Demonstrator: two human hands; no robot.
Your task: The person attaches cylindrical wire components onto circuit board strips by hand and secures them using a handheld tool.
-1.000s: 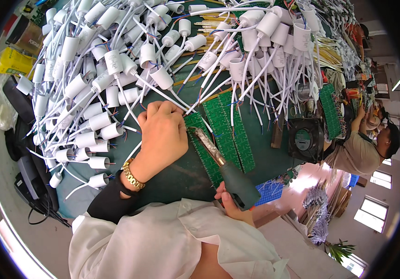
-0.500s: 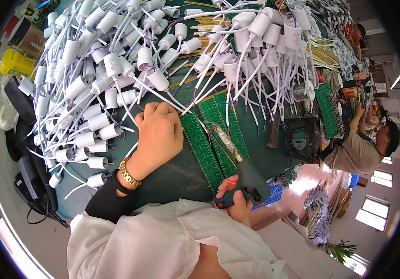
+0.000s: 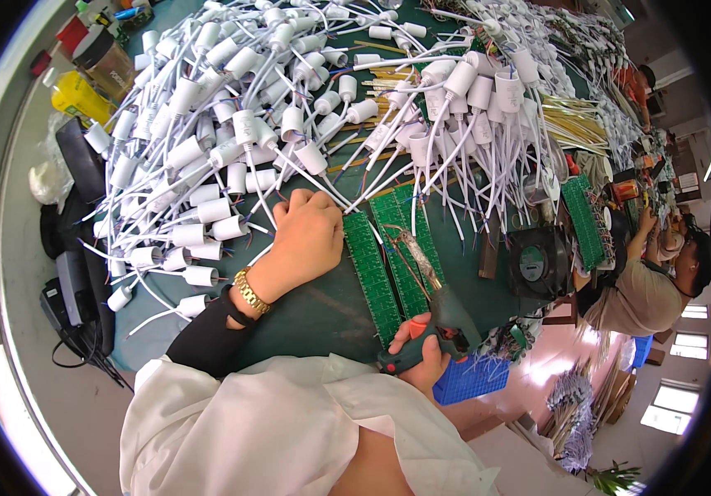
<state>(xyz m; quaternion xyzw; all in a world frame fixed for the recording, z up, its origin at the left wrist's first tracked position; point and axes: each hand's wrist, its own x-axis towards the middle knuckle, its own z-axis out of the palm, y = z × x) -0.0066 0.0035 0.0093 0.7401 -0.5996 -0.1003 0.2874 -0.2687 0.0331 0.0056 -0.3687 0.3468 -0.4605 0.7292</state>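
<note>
Two long green circuit boards (image 3: 369, 277) (image 3: 411, 248) lie side by side on the dark green table. My left hand (image 3: 310, 236), with a gold watch at the wrist, is closed at the far end of the left board. Its fingertips are by a white cable running from a lamp socket (image 3: 311, 157); what they pinch is hidden. My right hand (image 3: 426, 364) grips a dark green soldering gun (image 3: 442, 326) with a red trigger. The gun's metal shaft points away over the boards, and its thin bent tip is near their far ends.
A big heap of white lamp sockets with cables (image 3: 206, 153) covers the left side. More sockets (image 3: 475, 91) hang in a bunch beyond the boards. A small black fan (image 3: 533, 260) stands to the right, a yellow bottle (image 3: 78, 95) far left. A co-worker (image 3: 645, 285) sits at right.
The whole view has shifted, so the table and boards appear farther right and slightly lower. Both hands and the soldering gun keep nearly the same place relative to the boards.
</note>
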